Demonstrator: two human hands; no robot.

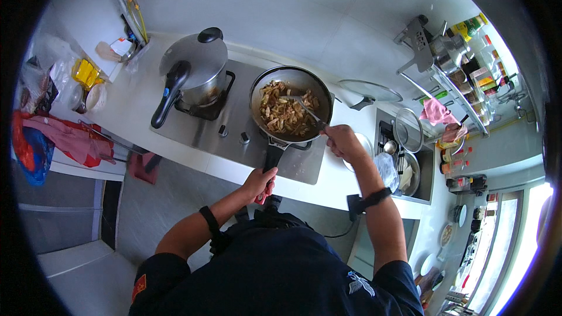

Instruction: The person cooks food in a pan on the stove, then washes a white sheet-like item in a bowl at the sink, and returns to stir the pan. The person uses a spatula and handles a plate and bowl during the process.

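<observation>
A deep frying pan (327, 92) sits over the right burner of the steel gas hob (298, 169). Browned, sliced food (281, 114) lies in the pan, spread over its bottom; I cannot tell its exact kind. My left hand (260, 183) is closed around the pan's long handle (273, 158), which is black with a red end. With my right hand (343, 141) I grip the dark handle of a metal spatula (308, 111) at the pan's right rim. The spatula's head is among the food and partly hidden by it.
A pressure cooker (197, 70) stands on the left burner, its black handle (164, 96) jutting frontward. Behind the pan's right side rests a glass lid (371, 90). The sink (428, 180) at right holds a bowl and utensils. A wall rack (461, 92) carries bottles and jars.
</observation>
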